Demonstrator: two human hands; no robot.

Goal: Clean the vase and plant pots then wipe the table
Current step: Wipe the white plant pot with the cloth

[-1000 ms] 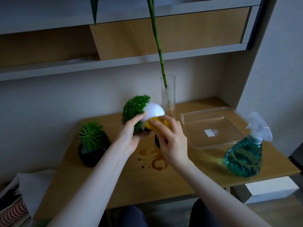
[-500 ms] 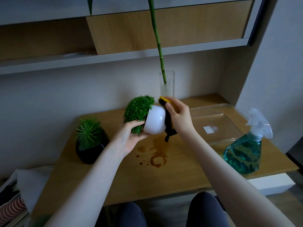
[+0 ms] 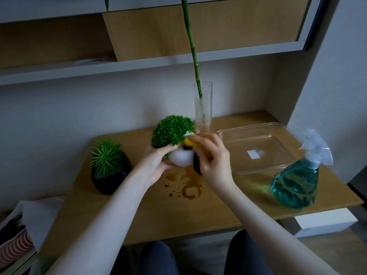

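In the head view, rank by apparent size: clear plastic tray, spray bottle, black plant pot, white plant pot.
1. Clear plastic tray, largest.
2. Spray bottle, though it sits nearer the camera.
3. Black plant pot.
4. White plant pot, but both hands cover part of it, so third versus fourth is unsure.

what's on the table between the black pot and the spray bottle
In the head view, brown spill stains mark the table between the black pot and spray bottle, otherwise bare wood; the hands hold the white pot above.

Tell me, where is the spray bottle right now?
In the head view the spray bottle stands at the table's right end, near the front edge, just in front of and right of the clear tray, and neither hand touches it.
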